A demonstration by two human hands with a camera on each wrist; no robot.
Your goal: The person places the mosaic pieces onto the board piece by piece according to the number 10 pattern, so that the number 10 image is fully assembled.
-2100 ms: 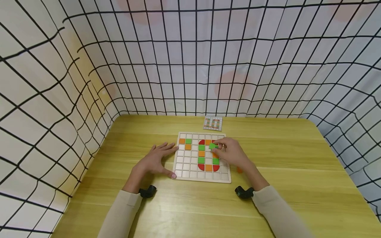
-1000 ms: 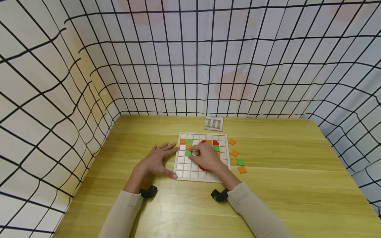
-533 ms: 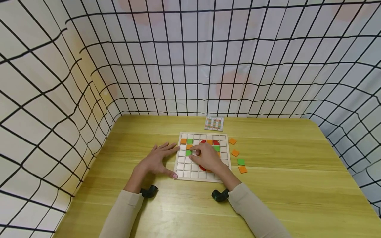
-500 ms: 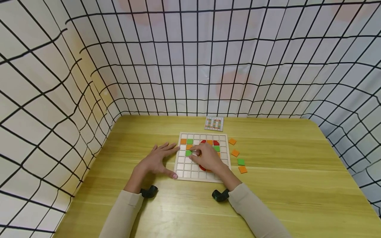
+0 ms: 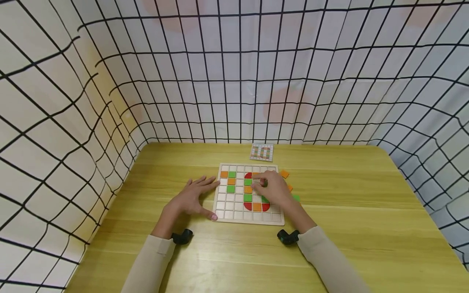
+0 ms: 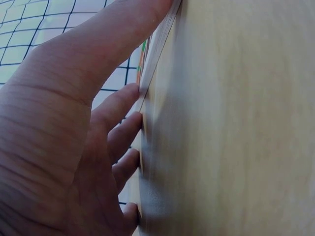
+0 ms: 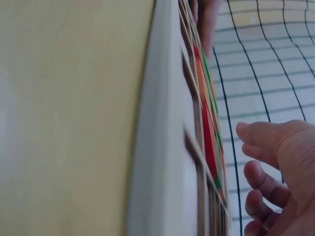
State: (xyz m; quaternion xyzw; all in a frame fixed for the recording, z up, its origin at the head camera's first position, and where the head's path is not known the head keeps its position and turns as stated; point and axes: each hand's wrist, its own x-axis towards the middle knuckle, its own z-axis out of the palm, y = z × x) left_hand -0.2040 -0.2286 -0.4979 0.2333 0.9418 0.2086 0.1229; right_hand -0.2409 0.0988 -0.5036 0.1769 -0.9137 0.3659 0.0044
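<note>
A square wooden grid board (image 5: 234, 211) lies on the table, with red, orange and green tiles set in some of its cells. My left hand (image 5: 192, 196) spreads at the board's left side, its thumb and index finger touching the edge. In the left wrist view that hand (image 6: 64, 113) has its fingers extended against the tabletop and board edge. Over the right half of the board hovers my right hand (image 5: 274, 188), covering some tiles. Nothing shows between its loosely bent fingers in the right wrist view (image 7: 275, 172). A green tile (image 5: 231, 189) sits below an orange tile (image 5: 231, 181).
A small printed pattern card (image 5: 261, 152) lies behind the board. Right of the board are loose tiles: an orange one (image 5: 284, 174), another orange one (image 5: 290, 188) and a green one (image 5: 296, 198), the last two partly covered by the right arm. Black netting (image 5: 234, 103) surrounds the table.
My right hand carried a green tile leftward into a cell under the orange one, paused there, then let go and moved back right. The left hand stayed at the board's edge.
</note>
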